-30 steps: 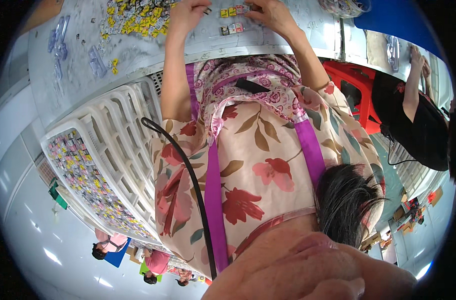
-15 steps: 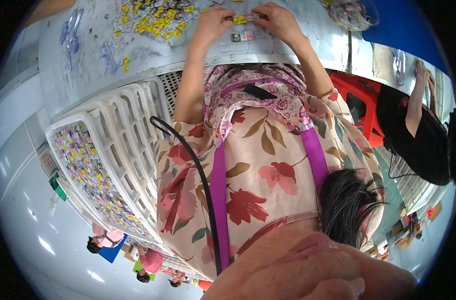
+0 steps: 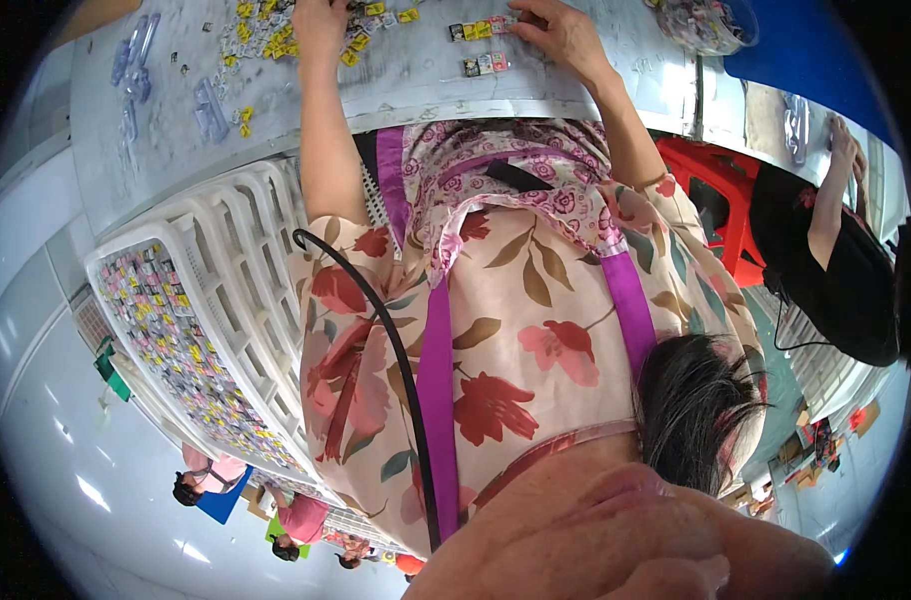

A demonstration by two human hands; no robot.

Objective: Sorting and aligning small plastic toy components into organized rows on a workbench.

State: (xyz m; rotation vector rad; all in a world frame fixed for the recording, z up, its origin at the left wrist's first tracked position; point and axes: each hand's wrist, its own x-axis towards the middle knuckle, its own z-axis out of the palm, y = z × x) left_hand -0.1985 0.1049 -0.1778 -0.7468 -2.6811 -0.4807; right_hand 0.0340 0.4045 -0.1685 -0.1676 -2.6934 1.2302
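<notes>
My left hand is over a loose pile of small yellow and white pieces at the table's far left; its fingers are partly cut off by the upper edge. On the table ahead of me lies a short row of small yellow, black and pink pieces. The thumb of my right hand is by that row's right end, with its fingers apart. A second short row of black, white and pink pieces lies nearer to me, touched by neither hand.
A clear round tub of small pieces stands at the back right. Clear plastic parts lie at the table's left. Stacked white crates, one filled with colourful pieces, stand at my left. A co-worker's arm is at the far right.
My left hand has left the upper row and moved left to the pile. My right hand has stayed by the row's right end, its fingers now spread.
</notes>
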